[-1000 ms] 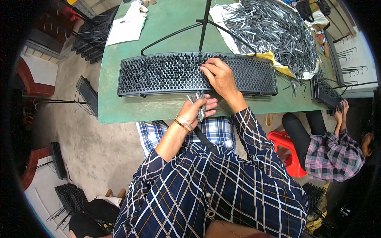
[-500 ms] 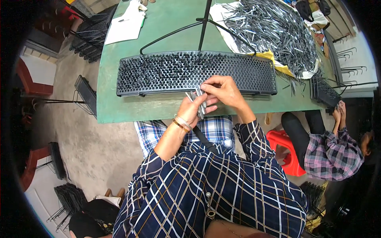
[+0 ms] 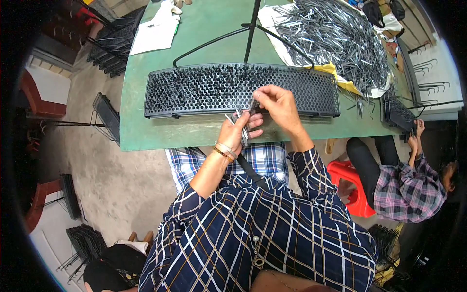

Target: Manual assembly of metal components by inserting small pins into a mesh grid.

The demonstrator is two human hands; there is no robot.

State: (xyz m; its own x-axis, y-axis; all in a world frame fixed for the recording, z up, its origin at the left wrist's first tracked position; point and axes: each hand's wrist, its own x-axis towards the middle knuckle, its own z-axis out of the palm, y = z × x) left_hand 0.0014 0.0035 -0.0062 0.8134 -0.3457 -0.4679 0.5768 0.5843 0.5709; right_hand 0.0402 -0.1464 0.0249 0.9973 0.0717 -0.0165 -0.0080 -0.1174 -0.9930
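The right hand [image 3: 277,104] has lifted off the black perforated rack [image 3: 204,90], now pinching one metal pin [image 3: 253,104] from the bundle [image 3: 239,124] gripped in the left hand [image 3: 238,131] — seemingly loosely, so pins could slip out.

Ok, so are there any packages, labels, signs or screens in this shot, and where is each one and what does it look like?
No packages, signs or screens show.
White paper sheets: far left part of the green table, flat, rectangular, with a dark pen lying on them.
White and yellow sheet: far right of the table, spread under the heap of grey metal pieces.
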